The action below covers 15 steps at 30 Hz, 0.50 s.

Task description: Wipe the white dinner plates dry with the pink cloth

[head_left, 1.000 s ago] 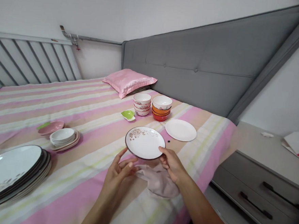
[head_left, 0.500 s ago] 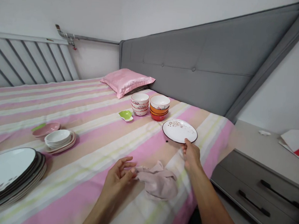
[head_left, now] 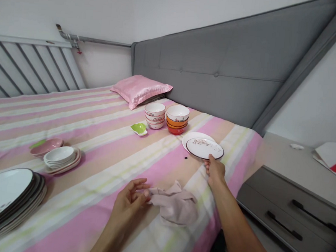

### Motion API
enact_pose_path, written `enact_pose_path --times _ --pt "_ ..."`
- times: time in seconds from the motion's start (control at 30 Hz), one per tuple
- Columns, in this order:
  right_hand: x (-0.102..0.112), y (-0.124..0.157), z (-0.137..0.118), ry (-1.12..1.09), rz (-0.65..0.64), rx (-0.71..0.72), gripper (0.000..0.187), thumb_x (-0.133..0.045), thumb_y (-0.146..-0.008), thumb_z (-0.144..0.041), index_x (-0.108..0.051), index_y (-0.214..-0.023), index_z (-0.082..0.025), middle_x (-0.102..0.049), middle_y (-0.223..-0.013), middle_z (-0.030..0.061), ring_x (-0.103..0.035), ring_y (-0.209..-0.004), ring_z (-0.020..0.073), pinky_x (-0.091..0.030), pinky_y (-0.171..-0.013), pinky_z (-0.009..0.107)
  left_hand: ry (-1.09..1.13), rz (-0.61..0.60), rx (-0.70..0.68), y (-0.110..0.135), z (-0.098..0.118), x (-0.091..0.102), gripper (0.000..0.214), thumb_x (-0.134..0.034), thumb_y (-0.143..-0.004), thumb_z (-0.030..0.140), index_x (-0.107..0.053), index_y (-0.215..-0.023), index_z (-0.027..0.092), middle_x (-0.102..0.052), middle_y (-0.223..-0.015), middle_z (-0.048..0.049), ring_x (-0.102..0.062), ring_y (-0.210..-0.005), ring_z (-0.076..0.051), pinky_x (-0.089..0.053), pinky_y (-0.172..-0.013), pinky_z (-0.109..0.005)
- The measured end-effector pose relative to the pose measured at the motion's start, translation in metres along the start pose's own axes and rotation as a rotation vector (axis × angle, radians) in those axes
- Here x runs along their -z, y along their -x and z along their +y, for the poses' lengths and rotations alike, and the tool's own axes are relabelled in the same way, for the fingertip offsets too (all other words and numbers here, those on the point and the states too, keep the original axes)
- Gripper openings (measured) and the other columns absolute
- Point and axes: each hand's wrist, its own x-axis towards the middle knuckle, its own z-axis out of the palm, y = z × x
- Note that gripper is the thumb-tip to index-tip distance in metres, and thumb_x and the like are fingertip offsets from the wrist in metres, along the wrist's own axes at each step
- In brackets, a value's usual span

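Observation:
My right hand (head_left: 216, 171) pinches the near edge of a white plate (head_left: 205, 148) with a dark rim and a brown floral print, thumb on top. Partly covered by it is another white plate (head_left: 188, 137), lying behind it on the bed. A crumpled pale pink cloth (head_left: 176, 207) lies on the bedspread below my right hand. The fingertips of my left hand (head_left: 132, 198) are closed on the cloth's left corner. Beyond the plates stand a stack of white bowls (head_left: 154, 117) with red patterns and a stack of white, orange and red bowls (head_left: 176, 121).
A green leaf-shaped dish (head_left: 139, 129) sits left of the bowls. Small white dishes (head_left: 59, 156), a pink dish (head_left: 46, 147) and a stack of large plates (head_left: 5, 187) are at the left. A nightstand (head_left: 286, 161) stands right of the striped bed.
My right hand has shifted the dark-rimmed plate slightly right and nearer, exposing the white plate behind it. My left hand stays at the cloth. The view has turned a little.

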Motion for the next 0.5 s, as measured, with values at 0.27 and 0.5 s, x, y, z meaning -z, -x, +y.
enact_pose_path --times 0.27,0.5 --pt "0.002 0.0003 -0.0076 0.006 -0.152 -0.076 0.031 -0.053 -0.083 -0.039 -0.058 -0.069 -0.012 -0.05 -0.047 -0.0042 -0.038 -0.031 0.0044 -0.025 -0.029 0.016 -0.03 0.051 -0.038 0.0025 0.0009 -0.0051 0.048 -0.073 -0.067 0.039 -0.057 -0.105 0.016 -0.063 -0.102 -0.0105 -0.064 -0.079 -0.018 -0.05 -0.068 -0.028" --pt "-0.0013 -0.0062 -0.0022 0.023 -0.133 -0.067 0.028 -0.053 -0.082 -0.033 -0.059 -0.065 -0.012 -0.045 -0.04 -0.0059 -0.037 -0.029 0.0049 -0.027 -0.029 0.017 -0.047 0.049 -0.041 0.0036 0.0022 -0.0063 0.05 -0.073 -0.065 0.043 -0.058 -0.103 0.015 -0.064 -0.1 -0.0113 -0.064 -0.075 -0.018 -0.05 -0.067 -0.029"
